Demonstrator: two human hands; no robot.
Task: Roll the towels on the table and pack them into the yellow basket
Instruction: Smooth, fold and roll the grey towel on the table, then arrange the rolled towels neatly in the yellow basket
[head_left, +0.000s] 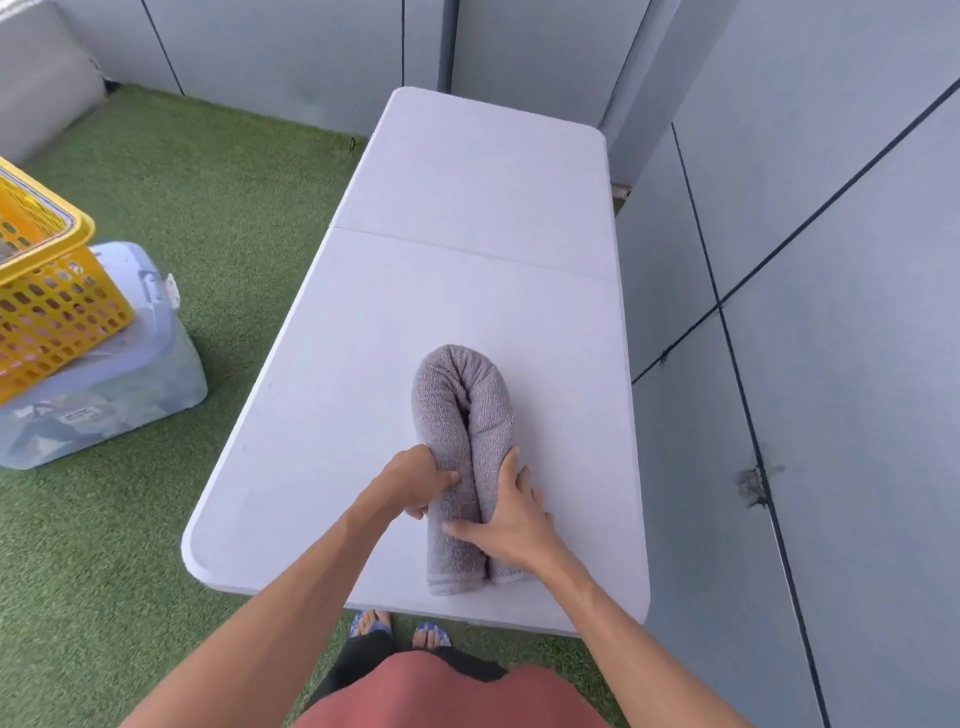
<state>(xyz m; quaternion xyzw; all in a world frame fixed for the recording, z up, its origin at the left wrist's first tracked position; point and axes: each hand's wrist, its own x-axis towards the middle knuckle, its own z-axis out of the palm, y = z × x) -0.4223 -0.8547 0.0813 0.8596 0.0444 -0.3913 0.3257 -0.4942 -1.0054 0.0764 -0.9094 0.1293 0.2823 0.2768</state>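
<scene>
Where green turf (218, 197) meets panels, white table (467, 171), possibly foldable.

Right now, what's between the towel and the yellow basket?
In the head view, only bare table and then green turf lie between the towel and the basket; nothing stands in that stretch.

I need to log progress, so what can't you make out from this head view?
- Basket contents: cut off by the left edge; walls screen the inside.
- Clear bin contents: blurred, basket sits on top.
- Left hand fingertips: curled into the towel.
- Towel's right end: under the right hand.
</scene>
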